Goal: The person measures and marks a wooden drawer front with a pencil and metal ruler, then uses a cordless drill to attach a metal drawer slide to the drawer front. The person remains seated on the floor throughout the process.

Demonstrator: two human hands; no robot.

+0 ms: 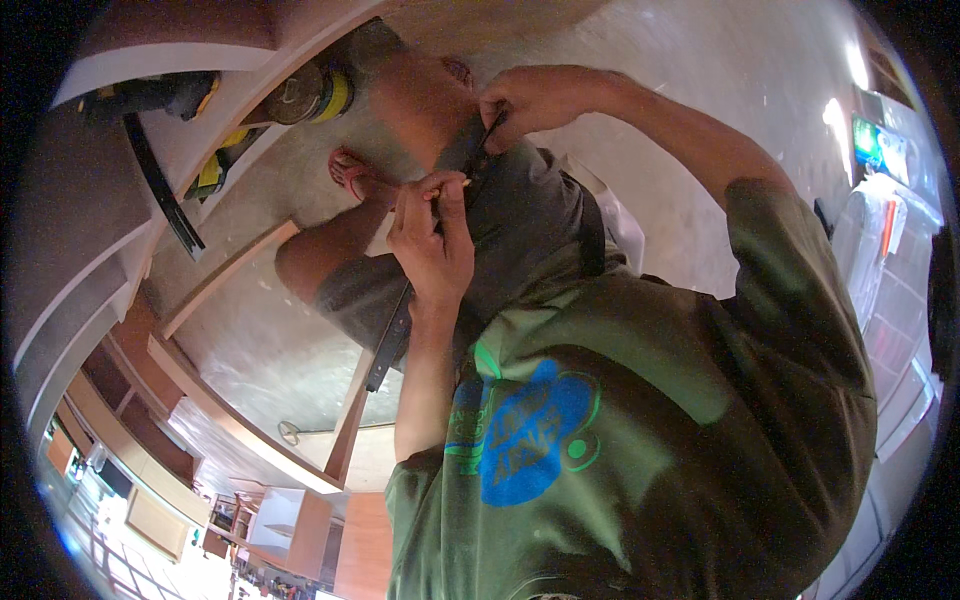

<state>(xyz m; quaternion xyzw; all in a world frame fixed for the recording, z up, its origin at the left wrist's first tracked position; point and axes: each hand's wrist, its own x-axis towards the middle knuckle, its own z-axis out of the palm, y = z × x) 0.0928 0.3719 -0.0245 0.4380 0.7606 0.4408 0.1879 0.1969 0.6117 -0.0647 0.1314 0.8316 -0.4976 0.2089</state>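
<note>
A long black metal rail, which looks like a drawer slide (pixel 391 345), lies slantwise across my lap over dark shorts. My right hand (pixel 540 105) is closed on its far end, fingers pinched around the black metal. Nearer to me, my left hand (pixel 435 235) bends over the middle of the rail. Its thumb and fingertips pinch a small yellowish piece (pixel 437 193), too small to name for sure. Part of the rail is hidden behind my left hand and wrist. A second black slide (pixel 160 185) sticks out from the wooden cabinet at the left.
Wooden cabinet boards (pixel 230 120) curve along the upper left. Yellow-and-black tools (pixel 338 96) rest beside them. A light wooden frame (pixel 240 420) stands at my left on the grey floor (pixel 690 150). Plastic-wrapped packages (pixel 865 240) are at the far right.
</note>
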